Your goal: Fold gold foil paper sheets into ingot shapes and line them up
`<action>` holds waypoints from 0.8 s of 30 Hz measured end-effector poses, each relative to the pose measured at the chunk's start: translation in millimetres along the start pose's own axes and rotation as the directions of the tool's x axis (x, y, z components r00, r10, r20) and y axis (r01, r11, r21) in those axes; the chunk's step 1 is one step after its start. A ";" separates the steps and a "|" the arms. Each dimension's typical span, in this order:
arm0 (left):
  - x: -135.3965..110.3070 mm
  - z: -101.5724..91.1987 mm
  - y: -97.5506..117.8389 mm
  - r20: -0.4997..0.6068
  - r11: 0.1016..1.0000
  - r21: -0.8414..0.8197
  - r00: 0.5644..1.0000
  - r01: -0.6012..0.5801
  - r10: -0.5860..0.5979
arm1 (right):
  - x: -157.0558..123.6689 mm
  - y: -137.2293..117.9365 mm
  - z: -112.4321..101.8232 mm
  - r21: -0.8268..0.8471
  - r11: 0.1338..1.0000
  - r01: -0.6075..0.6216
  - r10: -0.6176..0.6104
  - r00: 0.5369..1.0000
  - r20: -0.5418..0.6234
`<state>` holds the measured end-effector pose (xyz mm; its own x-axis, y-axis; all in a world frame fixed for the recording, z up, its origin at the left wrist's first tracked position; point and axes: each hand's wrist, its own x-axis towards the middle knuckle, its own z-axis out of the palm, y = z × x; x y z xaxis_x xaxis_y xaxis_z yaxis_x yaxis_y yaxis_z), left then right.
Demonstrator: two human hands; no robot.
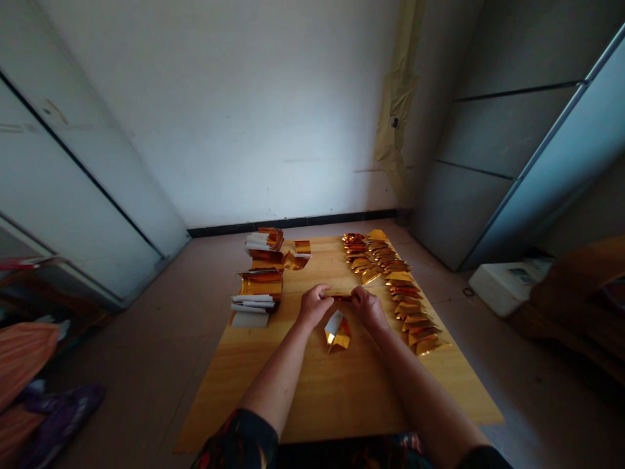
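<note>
My left hand [315, 303] and my right hand [368, 306] are both closed on one narrow strip of gold foil paper [339, 296], each pinching an end just above the low wooden table [273, 365]. Right below the hands lies a folded gold foil piece [336, 332] with its white back partly showing. A long row of folded gold foil pieces [398, 286] runs along the table's right side. Stacks of gold foil sheets [261, 277] sit on the left side of the table.
A loose gold piece [297, 257] lies near the stacks. A white box [508, 283] rests on the floor at right beside grey cabinets [488, 169]. White panels [73, 189] lean at left, with cloth [29, 365] on the floor.
</note>
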<state>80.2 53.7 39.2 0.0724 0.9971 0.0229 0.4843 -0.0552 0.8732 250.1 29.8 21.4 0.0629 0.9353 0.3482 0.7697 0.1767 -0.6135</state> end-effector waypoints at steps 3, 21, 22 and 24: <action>3.4 1.2 0.1 -0.036 1.000 0.018 0.999 -0.024 0.025 | 0.4 1.4 -2.9 -0.005 1.000 0.027 -0.027 1.000 0.008; 5.3 9.5 9.0 -0.035 0.995 0.079 0.997 -0.063 0.066 | 2.6 11.0 -7.7 0.039 0.999 -0.025 0.026 0.999 -0.022; 5.2 9.8 8.9 -0.039 0.995 0.080 0.997 -0.065 0.069 | 2.4 11.3 -7.2 0.043 0.999 -0.031 0.032 0.999 -0.021; 4.8 10.4 9.1 -0.046 0.995 0.083 0.997 -0.063 0.067 | 2.2 12.0 -5.8 0.049 0.998 -0.042 0.043 0.999 -0.021</action>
<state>94.0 57.4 42.2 0.0644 0.9925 0.1034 0.5492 -0.1218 0.8268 263.2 32.2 18.9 0.1090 0.9354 0.3362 0.7343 0.1522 -0.6615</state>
